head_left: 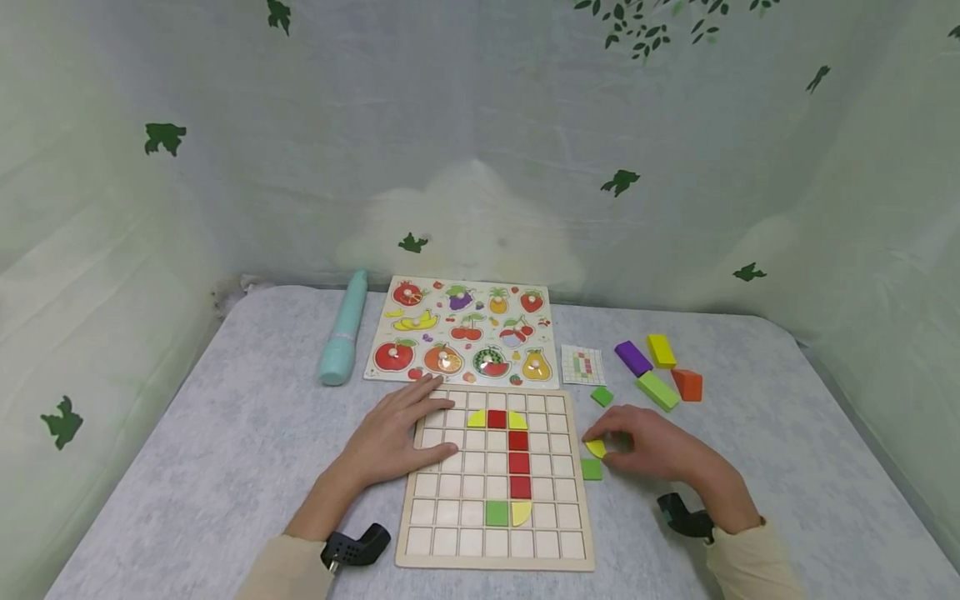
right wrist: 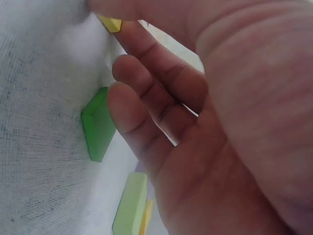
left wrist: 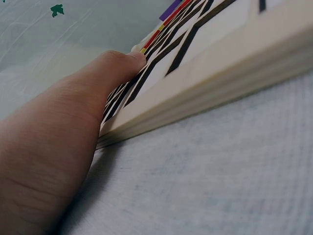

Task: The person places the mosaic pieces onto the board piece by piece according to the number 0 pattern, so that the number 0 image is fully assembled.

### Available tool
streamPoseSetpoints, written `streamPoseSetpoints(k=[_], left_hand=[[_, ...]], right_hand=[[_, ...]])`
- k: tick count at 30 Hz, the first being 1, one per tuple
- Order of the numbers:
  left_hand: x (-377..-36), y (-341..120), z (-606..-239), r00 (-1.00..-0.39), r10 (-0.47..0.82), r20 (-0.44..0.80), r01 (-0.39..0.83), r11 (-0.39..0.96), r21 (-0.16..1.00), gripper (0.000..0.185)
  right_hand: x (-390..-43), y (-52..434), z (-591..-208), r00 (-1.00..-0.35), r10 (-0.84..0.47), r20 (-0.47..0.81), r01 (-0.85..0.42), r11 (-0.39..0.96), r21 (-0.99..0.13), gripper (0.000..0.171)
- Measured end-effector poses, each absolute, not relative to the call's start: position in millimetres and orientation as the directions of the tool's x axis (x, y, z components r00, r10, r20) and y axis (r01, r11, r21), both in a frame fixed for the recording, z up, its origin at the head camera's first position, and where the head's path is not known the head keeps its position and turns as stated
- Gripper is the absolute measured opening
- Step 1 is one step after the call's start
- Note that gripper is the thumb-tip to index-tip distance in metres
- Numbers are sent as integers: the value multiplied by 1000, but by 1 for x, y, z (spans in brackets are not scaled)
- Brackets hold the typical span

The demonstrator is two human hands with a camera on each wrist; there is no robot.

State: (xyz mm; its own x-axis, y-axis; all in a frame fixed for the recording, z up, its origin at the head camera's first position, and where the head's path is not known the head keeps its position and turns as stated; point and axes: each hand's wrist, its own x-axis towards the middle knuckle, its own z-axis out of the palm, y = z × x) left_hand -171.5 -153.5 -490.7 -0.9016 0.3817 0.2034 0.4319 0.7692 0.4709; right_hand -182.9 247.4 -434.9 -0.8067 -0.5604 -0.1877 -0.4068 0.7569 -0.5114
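Right hand (head_left: 651, 440) pinches a yellow quarter-round flat piece (head_left: 596, 448) between thumb and fingertip, just off the right edge of the light wooden grid board (head_left: 460, 542); right wrist view shows the piece's yellow edge at the thumb, other fingers bent loosely. Left hand (head_left: 401, 433) lies relaxed on the board's left edge, fingers spread, thumb over the grid, gripping no loose piece.

Pieces on board: second row from top has a yellow quarter-round (head_left: 477, 419), a red square tile (head_left: 497, 419) and another yellow quarter-round (head_left: 517, 420) side by side. Three red squares (head_left: 519, 463) run down below the right one, then a yellow quarter-round (head_left: 521, 513) with a green square tile (head_left: 497, 513) to its left.

Off board, on the grey-white cloth-covered table (head_left: 225, 433): one green square (head_left: 592, 470) at the board's right edge near the right thumb, another green piece (head_left: 602, 396) just below a small white pattern card (head_left: 582, 365). Right of the card: purple block (head_left: 633, 358), yellow block (head_left: 662, 351), light green block (head_left: 658, 391), orange block (head_left: 687, 385).

Behind the grid board: white fruit-picture puzzle board (head_left: 476, 290). Tapered teal object (head_left: 343, 333) lies left of it. Pale fabric backdrop (head_left: 480, 108) with dark green prints.
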Motion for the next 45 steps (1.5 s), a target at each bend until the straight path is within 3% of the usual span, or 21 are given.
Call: streamPoseSetpoints(k=[9, 21, 45], left_hand=[[-172, -153, -491, -901, 380, 209, 433, 770, 468, 65], [-171, -153, -491, -901, 377, 216, 434, 770, 468, 64], [-171, -153, -492, -900, 379, 216, 436, 772, 462, 63]], right_hand=[[-184, 247, -437, -842, -505, -189, -369, 795, -481, 30], [-176, 226, -428, -876, -478, -72, -402, 803, -439, 32], [-135, 140, -440, -735, -678, 7, -594, 640, -487, 28]])
